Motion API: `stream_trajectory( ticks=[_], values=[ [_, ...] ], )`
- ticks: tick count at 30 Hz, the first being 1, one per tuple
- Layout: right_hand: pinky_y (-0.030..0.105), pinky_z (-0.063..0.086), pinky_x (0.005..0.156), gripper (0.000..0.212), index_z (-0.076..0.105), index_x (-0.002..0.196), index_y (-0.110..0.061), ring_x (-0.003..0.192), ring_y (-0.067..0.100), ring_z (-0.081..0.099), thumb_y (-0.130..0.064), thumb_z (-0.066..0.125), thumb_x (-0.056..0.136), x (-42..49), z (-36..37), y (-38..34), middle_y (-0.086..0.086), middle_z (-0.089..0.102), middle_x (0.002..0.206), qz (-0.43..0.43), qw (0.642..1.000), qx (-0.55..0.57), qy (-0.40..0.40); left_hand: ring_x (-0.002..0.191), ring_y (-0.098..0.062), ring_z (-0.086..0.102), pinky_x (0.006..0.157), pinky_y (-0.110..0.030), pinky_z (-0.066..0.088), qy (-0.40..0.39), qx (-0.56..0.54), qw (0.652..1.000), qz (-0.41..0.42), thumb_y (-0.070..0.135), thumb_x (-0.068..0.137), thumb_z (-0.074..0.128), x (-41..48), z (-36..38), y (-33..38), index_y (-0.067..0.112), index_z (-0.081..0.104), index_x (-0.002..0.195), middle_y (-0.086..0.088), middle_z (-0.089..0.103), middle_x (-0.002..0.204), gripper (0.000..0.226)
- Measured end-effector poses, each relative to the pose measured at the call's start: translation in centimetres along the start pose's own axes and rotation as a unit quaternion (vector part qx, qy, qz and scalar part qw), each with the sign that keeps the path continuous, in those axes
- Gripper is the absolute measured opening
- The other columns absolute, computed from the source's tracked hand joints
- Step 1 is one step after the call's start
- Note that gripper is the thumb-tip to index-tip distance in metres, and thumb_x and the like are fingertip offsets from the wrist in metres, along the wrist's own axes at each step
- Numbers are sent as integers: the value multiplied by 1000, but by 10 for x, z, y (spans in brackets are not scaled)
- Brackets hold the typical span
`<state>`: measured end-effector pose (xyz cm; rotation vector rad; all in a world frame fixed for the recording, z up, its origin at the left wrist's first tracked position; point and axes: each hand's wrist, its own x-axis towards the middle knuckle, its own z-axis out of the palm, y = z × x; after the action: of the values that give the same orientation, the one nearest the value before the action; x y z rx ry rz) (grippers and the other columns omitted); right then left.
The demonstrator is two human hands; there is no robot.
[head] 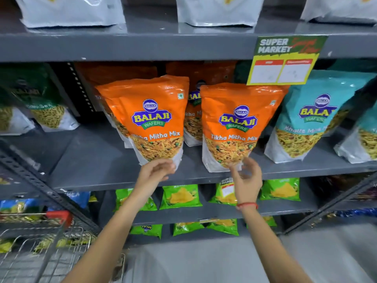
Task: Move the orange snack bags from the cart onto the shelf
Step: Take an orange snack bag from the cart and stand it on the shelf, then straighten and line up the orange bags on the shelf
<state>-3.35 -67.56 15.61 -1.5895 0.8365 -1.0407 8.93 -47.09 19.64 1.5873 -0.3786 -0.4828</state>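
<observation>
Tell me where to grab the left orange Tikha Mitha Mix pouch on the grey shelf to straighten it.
Grip the left orange Tikha Mitha Mix pouch at its white bottom edge, coming from below in front. It leans, its base overhangs the grey shelf, and the left hand is already there.

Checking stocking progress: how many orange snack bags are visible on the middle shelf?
3. One front-left orange bag at the left hand; one front-right orange bag by the right hand; one behind, between them. More may be hidden behind.
</observation>
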Motion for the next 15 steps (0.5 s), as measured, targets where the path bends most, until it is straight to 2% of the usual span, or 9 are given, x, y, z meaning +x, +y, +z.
stream_trajectory(
  ticks=[3, 4, 7, 8, 10, 12, 14, 15],
  values=[
    [19, 50, 72, 29, 56, 93, -36, 83, 0, 57, -21, 73, 76, -48, 38, -5, -1, 62, 96, -28, 995, -10, -93, 75, -5, 70, 72, -22, 52, 83, -6, 996, 10, 15, 84, 63, 4, -53, -6, 23, 68, 83, 10, 75, 72, 9],
    [14, 48, 68, 29, 54, 90, -40, 82, 0, 58, -22, 73, 77, -63, 52, -7, -2, 62, 94, -36, 990, -20, -131, 72, -3, 69, 72, -22, 51, 119, -10, 993, 17, 15, 85, 62, 8, -69, -8, 23, 68, 82, 12, 74, 69, 11],
    [18, 52, 66, 20, 56, 90, -39, 84, 7, 61, -30, 68, 77, -106, 104, -14, -3, 62, 92, -78, 963, -48, -255, 78, -10, 67, 72, -23, 49, 217, -24, 975, 34, 15, 89, 57, 26, -120, -14, 26, 66, 81, 11, 72, 74, 16],
    [24, 53, 71, 18, 59, 94, -34, 87, 9, 61, -30, 66, 78, -117, 123, -16, -4, 62, 94, -92, 948, -57, -298, 85, -15, 65, 73, -25, 50, 234, -26, 971, 35, 17, 90, 55, 34, -136, -18, 27, 65, 82, 8, 70, 82, 16],
    [31, 48, 89, 27, 59, 109, -22, 103, 15, 58, -29, 61, 83, -138, 169, -23, -3, 60, 108, -122, 912, -85, -382, 97, -18, 60, 82, -32, 49, 232, -10, 972, 33, 21, 92, 53, 55, -168, -29, 28, 64, 87, 2, 67, 95, 14],
    [28, 34, 110, 46, 47, 130, -17, 127, 18, 44, -40, 49, 91, -144, 194, -28, 4, 49, 133, -123, 880, -128, -441, 105, -14, 57, 95, -38, 47, 191, 46, 980, 25, 22, 93, 51, 77, -174, -38, 21, 63, 102, -2, 64, 110, 16],
    [23, 18, 118, 70, 30, 143, -14, 142, 19, 25, -57, 30, 88, -148, 226, -33, 7, 30, 150, -113, 863, -147, -470, 112, -11, 51, 104, -39, 42, 150, 91, 984, 14, 21, 95, 48, 101, -183, -41, 12, 56, 122, -6, 58, 125, 30],
    [21, 11, 118, 72, 23, 145, -11, 145, 20, 18, -56, 28, 89, -146, 238, -35, 8, 22, 155, -104, 861, -159, -473, 115, -10, 48, 106, -37, 40, 130, 103, 986, 8, 20, 95, 46, 112, -183, -41, 9, 51, 128, -7, 55, 131, 35]
  ],
)
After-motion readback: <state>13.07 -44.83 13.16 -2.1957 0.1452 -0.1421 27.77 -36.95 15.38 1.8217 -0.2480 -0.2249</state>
